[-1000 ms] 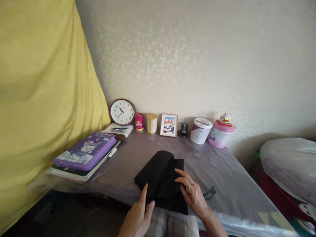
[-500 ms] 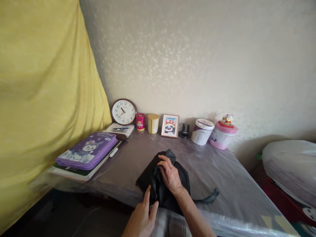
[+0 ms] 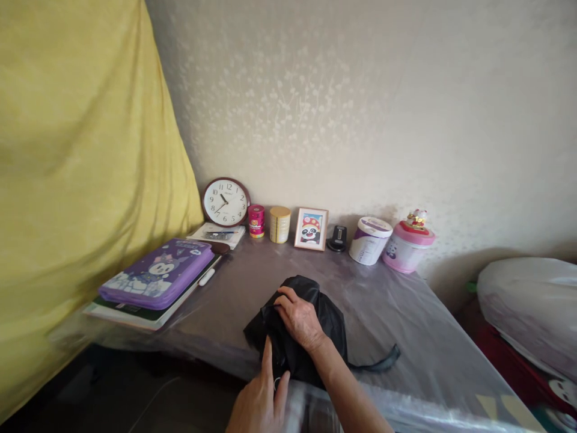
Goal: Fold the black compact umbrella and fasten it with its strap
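A black fabric bag (image 3: pixel 329 328) is shown bunched at the near edge of the plastic-covered table (image 3: pixel 419 337). It is pinched by the right hand (image 3: pixel 300 319) from above and gripped at its near end by the left hand (image 3: pixel 261 400); its strap (image 3: pixel 378 362) trails rightward.

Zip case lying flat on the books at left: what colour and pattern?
Purple zip case with a white cartoon character printed on its lid; clearest in the head view.

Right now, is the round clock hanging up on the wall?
No, the round clock stands on the table, propped against the wall beside a small red tin.
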Available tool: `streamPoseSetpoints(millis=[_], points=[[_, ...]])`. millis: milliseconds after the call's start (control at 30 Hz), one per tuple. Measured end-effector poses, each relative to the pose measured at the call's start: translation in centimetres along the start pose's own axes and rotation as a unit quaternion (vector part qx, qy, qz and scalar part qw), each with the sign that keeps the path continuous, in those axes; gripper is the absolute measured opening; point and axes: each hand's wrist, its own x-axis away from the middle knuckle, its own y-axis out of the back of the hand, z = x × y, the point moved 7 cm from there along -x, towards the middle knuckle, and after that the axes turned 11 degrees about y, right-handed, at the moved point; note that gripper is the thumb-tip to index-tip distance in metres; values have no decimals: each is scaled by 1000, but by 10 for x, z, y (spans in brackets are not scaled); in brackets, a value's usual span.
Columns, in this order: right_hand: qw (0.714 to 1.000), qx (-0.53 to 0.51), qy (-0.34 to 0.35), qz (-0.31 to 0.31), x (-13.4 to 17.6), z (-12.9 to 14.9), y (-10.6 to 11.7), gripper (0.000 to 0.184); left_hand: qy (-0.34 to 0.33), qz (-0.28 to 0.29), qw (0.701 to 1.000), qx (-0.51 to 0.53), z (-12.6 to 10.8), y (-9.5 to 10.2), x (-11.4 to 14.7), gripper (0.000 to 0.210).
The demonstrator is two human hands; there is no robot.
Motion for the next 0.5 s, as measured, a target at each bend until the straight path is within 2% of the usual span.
streamPoseSetpoints(millis=[100,200,367,500], points=[[1000,15,0,14,-3,1,-3,16,-25,-15,1000,-6,-4,3,3,66],[999,26,1,28,-7,1,-6,16,-67,-6,997,-47,-11,1,4,61],[999,17,2,34,-9,-1,-7,16,-36,40,987,-149,-11,-4,0,56],[999,15,-4,28,-8,-1,-6,19,-42,35,991,-120,-13,-5,-1,57]])
